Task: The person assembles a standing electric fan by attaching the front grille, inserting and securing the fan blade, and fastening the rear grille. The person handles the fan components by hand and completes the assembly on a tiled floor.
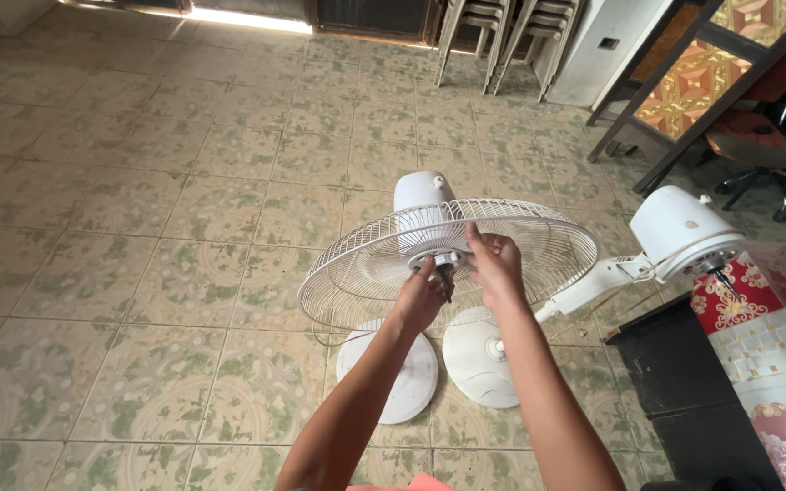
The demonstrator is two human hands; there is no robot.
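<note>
While both forearms reach forward from the bottom edge of the view, they converge over a patterned tile floor [138,236] on which a white standing fan [425,195] stands on its round base [391,382]. Its rear wire guard [366,273] faces upward like a shallow bowl, tilted slightly, with the motor housing behind it and the bare hub [446,259] at its middle. A second white fan [684,232] with no guard leans just to the right, its own round base [479,359] on the floor beside the first and its motor head over a dark worktop [675,364] covered partly by a red patterned cloth [748,318]. Stacked plastic chairs [511,36] stand by the far wall.

The left hand [420,300] rises from below with the wrist bent slightly, its fingers [438,277] curled closed around something small and dark at the hub; what exactly they grip I cannot tell. The right hand [495,264] comes over the top, wrist arched, its fingers [479,244] pinched together on the hub's centre part, touching it just beside the left hand.
</note>
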